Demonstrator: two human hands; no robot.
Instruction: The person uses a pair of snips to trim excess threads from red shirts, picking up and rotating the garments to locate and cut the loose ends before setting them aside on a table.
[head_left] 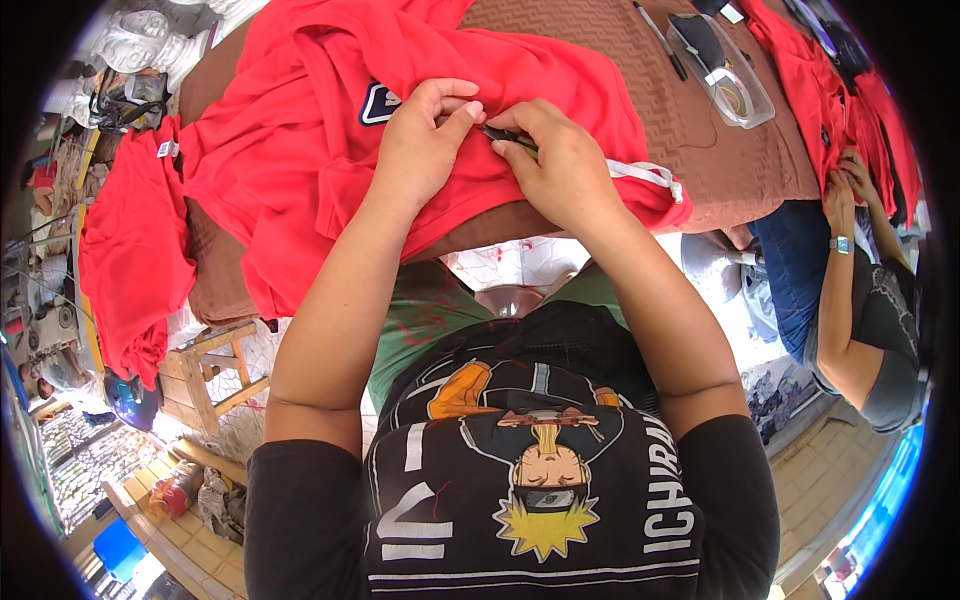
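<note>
A red garment (540,75) lies bunched over the brown-covered table in front of me. It carries a dark patch with a white border (376,104), and a white drawstring (648,174) comes out at its right end. My left hand (425,135) is closed, thumb and fingertips pinching the red cloth near the patch; whether a loose thread is in the pinch is too small to tell. Close beside those fingertips, my right hand (560,160) grips small thread snips (500,133), their dark blades pointing left. The right fingers partly hide the snips.
A clear plastic box (738,100) with small items stands far right, beside a black pen (660,40). More red cloth (135,260) hangs off the table's left end, above a wooden stool (205,375). At right, another person's hands (848,185) handle red garments.
</note>
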